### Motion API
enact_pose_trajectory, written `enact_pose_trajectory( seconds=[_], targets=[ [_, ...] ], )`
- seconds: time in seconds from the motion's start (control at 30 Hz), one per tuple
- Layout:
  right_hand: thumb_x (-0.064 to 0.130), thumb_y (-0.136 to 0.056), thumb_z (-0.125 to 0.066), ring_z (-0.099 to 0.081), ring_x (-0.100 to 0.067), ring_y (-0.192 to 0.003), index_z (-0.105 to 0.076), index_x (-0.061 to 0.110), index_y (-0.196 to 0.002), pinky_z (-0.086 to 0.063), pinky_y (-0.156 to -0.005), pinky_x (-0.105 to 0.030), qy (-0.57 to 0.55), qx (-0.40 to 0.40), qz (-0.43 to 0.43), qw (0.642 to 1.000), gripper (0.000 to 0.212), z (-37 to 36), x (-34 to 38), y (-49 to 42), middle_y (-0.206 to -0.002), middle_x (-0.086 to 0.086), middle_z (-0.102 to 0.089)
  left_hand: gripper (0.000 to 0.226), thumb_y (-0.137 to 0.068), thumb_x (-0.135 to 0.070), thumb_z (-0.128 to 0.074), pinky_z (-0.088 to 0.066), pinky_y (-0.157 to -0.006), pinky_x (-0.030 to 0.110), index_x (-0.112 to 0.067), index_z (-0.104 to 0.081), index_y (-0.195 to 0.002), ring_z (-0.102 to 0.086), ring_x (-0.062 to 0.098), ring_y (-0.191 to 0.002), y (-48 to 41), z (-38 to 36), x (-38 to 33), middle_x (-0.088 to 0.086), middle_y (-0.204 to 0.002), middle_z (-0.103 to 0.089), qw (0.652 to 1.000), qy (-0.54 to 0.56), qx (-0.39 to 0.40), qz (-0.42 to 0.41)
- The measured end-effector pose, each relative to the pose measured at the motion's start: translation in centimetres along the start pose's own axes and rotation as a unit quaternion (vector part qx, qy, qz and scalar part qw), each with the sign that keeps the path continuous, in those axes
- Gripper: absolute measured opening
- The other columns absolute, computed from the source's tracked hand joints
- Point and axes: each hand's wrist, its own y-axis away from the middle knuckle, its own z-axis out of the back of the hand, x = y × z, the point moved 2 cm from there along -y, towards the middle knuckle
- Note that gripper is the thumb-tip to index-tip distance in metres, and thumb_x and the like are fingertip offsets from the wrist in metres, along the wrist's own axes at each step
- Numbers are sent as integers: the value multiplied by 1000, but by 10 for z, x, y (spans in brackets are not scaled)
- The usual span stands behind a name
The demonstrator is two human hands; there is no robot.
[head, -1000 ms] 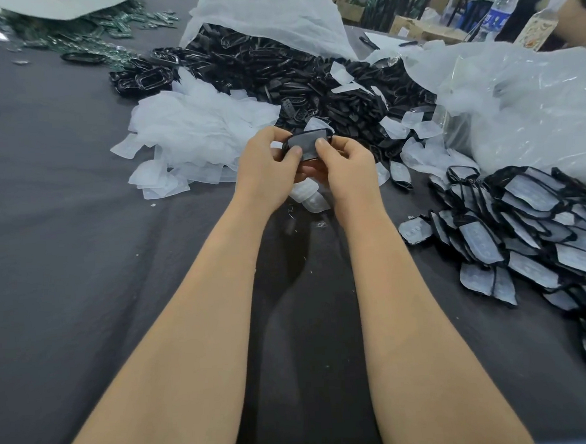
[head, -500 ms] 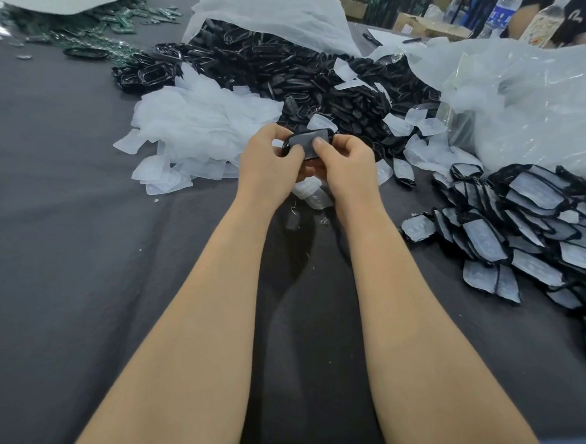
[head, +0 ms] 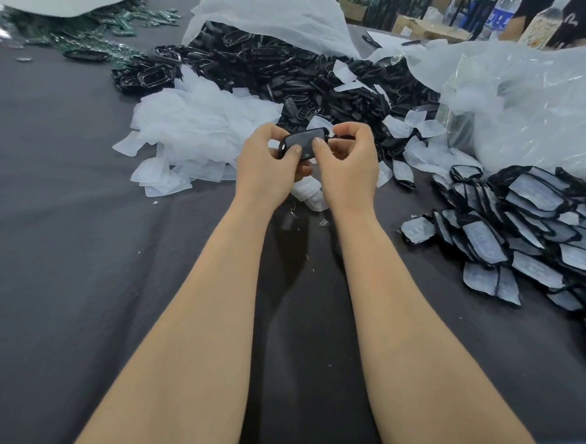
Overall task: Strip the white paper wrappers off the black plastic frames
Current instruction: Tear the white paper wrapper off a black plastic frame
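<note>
A black plastic frame (head: 304, 140) with a pale insert is held above the table between both hands. My left hand (head: 267, 165) grips its left end, thumb on the front face. My right hand (head: 348, 160) pinches its right end with curled fingers. A heap of stripped white wrappers (head: 197, 131) lies to the left. Behind the hands spreads a big pile of bare black frames (head: 293, 74). At the right lies a pile of wrapped frames (head: 532, 227).
The dark grey table cloth (head: 79, 235) stretches left and toward me. Clear plastic bags (head: 531, 104) sit at the back right, a white bag (head: 272, 10) behind the black pile. Green parts (head: 94, 31) lie far left. Bottles (head: 501, 10) and another person's arm are at the top right.
The frame has turned so its broad face shows more toward me, and my right-hand fingers have shifted to its right end. Both hands stay in about the same place.
</note>
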Motion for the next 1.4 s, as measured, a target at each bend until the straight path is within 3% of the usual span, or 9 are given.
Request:
enact_pose_trajectory(
  seconds=[0.23, 0.4, 0.57, 0.7, 0.87, 1.07, 1.17, 1.23, 1.4],
  targets=[
    [8, -90, -59, -55, -5, -75, -59, 4, -101, -46, -72, -16, 56, -17, 46, 997, 12, -4, 1, 3, -90, 2, -59, 22, -92, -7, -57, -56, -65, 21, -26, -49, -83, -69, 8, -62, 2, 0, 1, 8, -80, -70, 1000, -16, -2, -20],
    [10, -90, -60, -53, 6, -68, -56, 9, -94, -42, -68, -6, 29, -45, 18, 998, 5, -2, 0, 1, -78, 12, -54, 23, -93, -6, -56, -58, -70, 25, -27, -49, -86, -70, 8, -64, 1, -1, 0, 6, -82, -70, 999, -24, 4, -26],
    [10, -89, -61, -63, -22, -88, -50, 12, -102, -52, -85, -33, -44, -6, -46, 998, 17, 1, -2, -1, -88, -3, -62, 24, -93, -5, -55, -59, -71, 27, -27, -49, -84, -67, 5, -57, 0, -1, 1, 4, -77, -68, 1000, -15, 8, -16],
    [10, -89, -60, -55, -1, -73, -54, 9, -105, -44, -71, -14, 32, -34, 20, 999, 16, 0, 0, 2, -80, 7, -59, 19, -93, -6, -56, -59, -72, 30, -21, -49, -85, -69, 9, -59, 0, -3, 3, 4, -78, -69, 1000, -16, 14, -2],
    [10, -91, -58, -55, -7, -77, -60, 7, -101, -48, -76, -21, 68, -37, 40, 996, 10, -2, 2, 3, -103, -8, -64, 20, -92, -7, -57, -58, -71, 27, -23, -47, -84, -69, 14, -64, 2, -5, 0, 12, -84, -70, 999, -46, 9, -13],
    [10, -89, -61, -60, -20, -90, -56, 12, -91, -53, -83, -33, 13, -18, -13, 1000, 6, -3, 3, 2, -104, -12, -62, 23, -93, -11, -57, -59, -72, 29, -26, -45, -81, -69, 9, -62, 4, -3, -3, 12, -84, -70, 998, -61, -3, -34],
    [10, -88, -62, -54, -15, -91, -55, 12, -92, -45, -79, -16, 46, -25, 31, 998, 9, -4, 5, 4, -102, -7, -58, 23, -93, -13, -57, -59, -74, 34, -28, -45, -80, -69, 7, -62, 4, -2, -4, 5, -76, -69, 998, -54, -22, -36],
    [8, -88, -62, -54, -15, -86, -54, 11, -91, -44, -74, -16, 55, -31, 74, 995, 10, -6, 8, 7, -96, -4, -56, 23, -93, -13, -57, -59, -77, 40, -28, -45, -80, -71, 17, -71, 3, -1, -4, 11, -80, -70, 997, -51, -37, -34],
    [3, -88, -61, -52, -3, -70, -58, 5, -96, -42, -66, -10, 26, -18, 85, 996, 9, -7, 8, 9, -83, 5, -56, 26, -94, -3, -53, -56, -59, 19, -24, -45, -81, -68, 4, -59, 3, 1, -5, 7, -77, -67, 998, 1, -51, -47]
  ],
)
